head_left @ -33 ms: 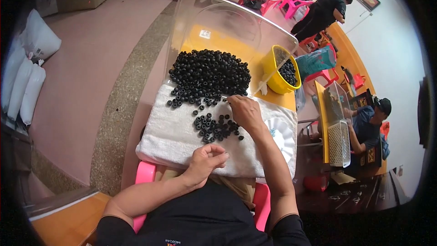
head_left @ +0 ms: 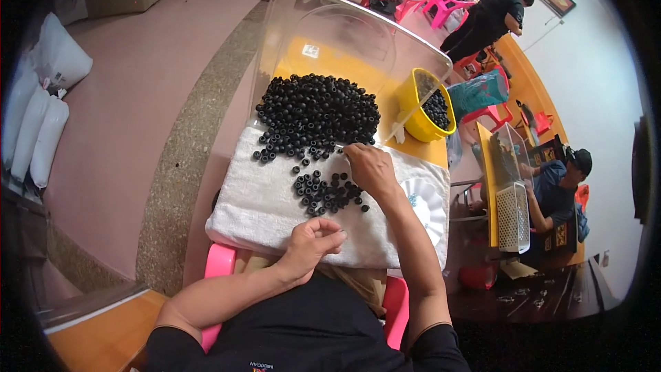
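Over the towel point(head_left: 241, 210), near edge: left hand point(head_left: 310, 242) was curled, thumb and fingers close together; whether it pinched anything could not be told
Far edge: right hand point(head_left: 372, 169) reached beside the black bead heap point(head_left: 318, 107), grip hidden
Loose beads point(head_left: 323, 194): lay on the towel near both hands
Yellow tub point(head_left: 421, 126): held more beads, near the table's right edge point(head_left: 421, 152)

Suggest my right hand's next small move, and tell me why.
Perhaps draw a few round, black, holed pieces toward you with your right hand: it sits at the near edge of the large heap, and a smaller group lies on the white fabric cloth between that heap and your left hand.
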The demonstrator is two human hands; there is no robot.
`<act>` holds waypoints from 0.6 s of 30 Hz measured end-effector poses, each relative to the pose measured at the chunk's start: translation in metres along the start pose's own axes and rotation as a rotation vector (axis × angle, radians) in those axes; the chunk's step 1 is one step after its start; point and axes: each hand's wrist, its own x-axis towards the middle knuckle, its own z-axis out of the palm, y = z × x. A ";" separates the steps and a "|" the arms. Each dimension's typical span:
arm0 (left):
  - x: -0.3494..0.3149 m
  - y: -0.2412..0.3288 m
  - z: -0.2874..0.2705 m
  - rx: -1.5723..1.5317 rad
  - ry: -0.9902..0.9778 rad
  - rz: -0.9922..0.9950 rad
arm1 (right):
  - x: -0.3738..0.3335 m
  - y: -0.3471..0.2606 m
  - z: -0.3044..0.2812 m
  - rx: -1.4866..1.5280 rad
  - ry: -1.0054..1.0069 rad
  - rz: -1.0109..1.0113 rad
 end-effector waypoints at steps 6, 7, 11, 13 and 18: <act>0.000 0.003 0.000 0.007 -0.012 -0.001 | 0.006 0.004 0.007 -0.095 -0.119 -0.016; 0.000 0.002 0.001 0.008 -0.012 0.000 | 0.007 0.003 0.006 -0.082 -0.140 -0.005; -0.001 0.001 0.001 0.011 -0.004 0.005 | 0.008 0.005 0.003 -0.042 -0.189 -0.017; -0.001 0.001 0.001 0.014 -0.007 0.006 | 0.007 0.004 0.003 -0.028 -0.195 -0.001; -0.001 0.001 0.001 0.025 -0.007 0.018 | 0.006 0.001 -0.001 -0.039 -0.230 0.030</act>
